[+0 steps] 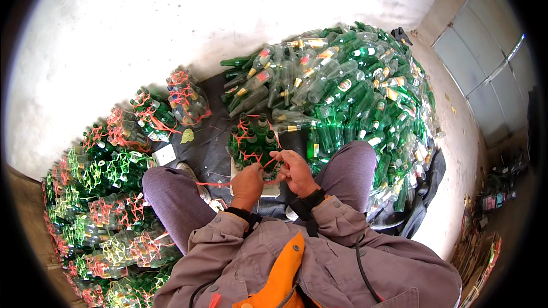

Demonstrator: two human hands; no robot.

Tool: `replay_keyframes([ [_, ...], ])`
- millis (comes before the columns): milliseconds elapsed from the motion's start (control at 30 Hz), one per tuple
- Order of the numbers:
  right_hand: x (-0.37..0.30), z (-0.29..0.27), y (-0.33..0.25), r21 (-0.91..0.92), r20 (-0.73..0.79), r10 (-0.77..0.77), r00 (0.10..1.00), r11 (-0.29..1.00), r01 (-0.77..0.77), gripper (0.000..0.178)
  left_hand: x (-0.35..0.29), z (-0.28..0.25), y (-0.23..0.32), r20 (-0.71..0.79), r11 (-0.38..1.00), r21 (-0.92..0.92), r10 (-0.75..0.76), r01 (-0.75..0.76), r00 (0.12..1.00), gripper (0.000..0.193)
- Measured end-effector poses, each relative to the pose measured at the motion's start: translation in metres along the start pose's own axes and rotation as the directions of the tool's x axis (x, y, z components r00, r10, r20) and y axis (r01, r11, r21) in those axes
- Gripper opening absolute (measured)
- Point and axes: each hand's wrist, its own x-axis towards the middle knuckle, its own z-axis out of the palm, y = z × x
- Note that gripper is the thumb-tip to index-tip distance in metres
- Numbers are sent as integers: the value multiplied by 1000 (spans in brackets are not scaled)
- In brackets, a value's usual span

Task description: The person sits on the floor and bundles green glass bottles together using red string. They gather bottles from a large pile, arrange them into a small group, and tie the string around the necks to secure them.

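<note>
From the head view I see my left hand (248,182) and right hand (297,172) close together between my knees, both pinching red cord (268,162), fingers closed on the strands; the cord runs over a cluster of upright green bottles (251,142) just beyond the fingertips, standing on a white tray (273,189) on a dark mat (211,148); a loose length of the cord trails left across my left knee; beyond the cluster a large heap of loose green and clear bottles (354,97) lies against the pale wall (171,23); to my left, bundles of bottles tied in red and yellow-green netting (108,194) stand in rows; a grey metal door (485,63) shows at far right.
</note>
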Motion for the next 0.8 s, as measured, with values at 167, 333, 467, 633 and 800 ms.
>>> replay_keyframes([
  [167,1,-15,10,-125,-144,-9,990,992,-10,21,4,0,4,24,993,-62,-102,103,995,15],
  [333,-5,-20,17,-208,-265,-20,964,977,-37,19,8,2,6,34,987,-104,-121,124,992,14],
  [467,-5,-17,15,-325,-298,-87,951,946,-15,23,8,5,5,9,991,-117,-62,62,998,13],
  [633,9,-31,26,-588,-153,-222,963,803,92,23,8,6,4,21,995,-84,-47,49,999,13],
  [800,4,-28,17,-803,-53,-351,935,572,170,21,9,3,8,31,996,-56,-68,69,997,14],
])
